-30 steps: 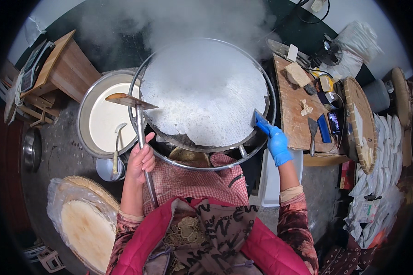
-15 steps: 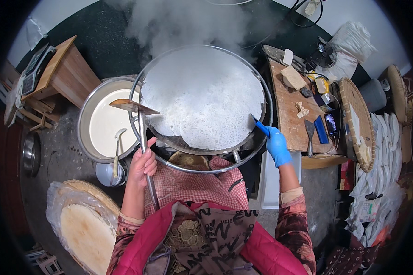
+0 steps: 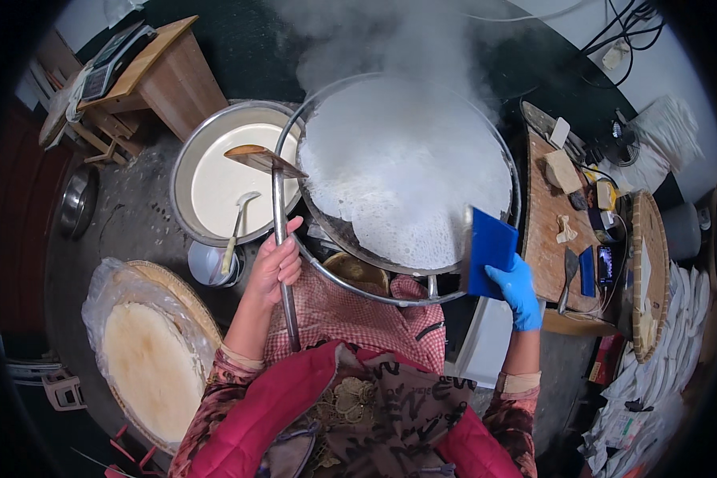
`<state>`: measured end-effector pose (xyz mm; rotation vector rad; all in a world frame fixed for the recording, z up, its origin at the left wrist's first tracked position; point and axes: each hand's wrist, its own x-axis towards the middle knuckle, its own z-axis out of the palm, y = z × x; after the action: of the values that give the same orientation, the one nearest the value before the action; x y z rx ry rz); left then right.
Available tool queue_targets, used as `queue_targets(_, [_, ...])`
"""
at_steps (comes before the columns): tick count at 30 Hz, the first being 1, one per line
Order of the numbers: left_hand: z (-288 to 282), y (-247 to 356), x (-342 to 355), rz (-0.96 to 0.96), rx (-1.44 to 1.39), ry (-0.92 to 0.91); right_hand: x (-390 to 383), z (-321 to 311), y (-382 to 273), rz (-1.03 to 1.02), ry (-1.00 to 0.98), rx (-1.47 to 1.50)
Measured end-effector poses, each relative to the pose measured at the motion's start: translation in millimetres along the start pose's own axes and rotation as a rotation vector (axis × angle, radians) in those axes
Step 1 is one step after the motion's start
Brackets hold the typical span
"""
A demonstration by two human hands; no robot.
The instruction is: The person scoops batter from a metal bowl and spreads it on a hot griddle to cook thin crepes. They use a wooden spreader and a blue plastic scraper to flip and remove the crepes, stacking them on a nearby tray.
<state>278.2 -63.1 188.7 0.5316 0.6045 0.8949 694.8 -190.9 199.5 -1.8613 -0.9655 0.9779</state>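
Note:
A bare fist, my left hand [image 3: 277, 261], is wrapped round the metal handle of a batter spreader. The spreader's wooden blade [image 3: 261, 159] hangs above the rim between the batter pot and the griddle. In a blue glove, my right hand [image 3: 518, 291] grips a flat blue scraper [image 3: 491, 248], its face turned up, over the griddle's near right edge. A wide, thin white pancake [image 3: 406, 187] covers most of the round griddle [image 3: 338, 233]. Steam hides its far side.
On the left stands a steel pot [image 3: 185, 171] of pale batter with a ladle [image 3: 235, 227] in it. Stacked round pancakes [image 3: 151, 370] lie on a basket tray below. A wooden table [image 3: 562, 255] at right carries another scraper, a spatula and a phone.
My right hand has lifted the scraper from the pancake's right edge toward me and turned its flat side up. My left hand still holds the spreader. The whole view has shifted.

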Motion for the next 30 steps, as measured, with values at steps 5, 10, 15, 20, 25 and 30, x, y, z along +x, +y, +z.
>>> queue_targets(5, [-6,2,-1,0.011,-0.065,0.003,14,23,-13,-0.031,-0.144,-0.12])
queue_targets(10, [-9,3,2,-0.008,-0.019,0.051,45,3,-14,-0.061,0.032,-0.197])
queue_targets(15, [-8,-2,13,-0.008,0.011,0.115,94,-41,-10,-0.146,0.284,-0.474])
queue_targets(20, [-9,-6,26,0.03,-0.033,0.094,168,-47,-5,-0.22,0.308,-0.722])
queue_targets(25, [-9,-7,36,0.057,0.007,0.161,248,-33,9,-0.418,0.394,-0.833])
queue_targets(30, [-7,-7,44,0.07,0.038,0.144,290,-24,21,-0.312,0.385,-0.942])
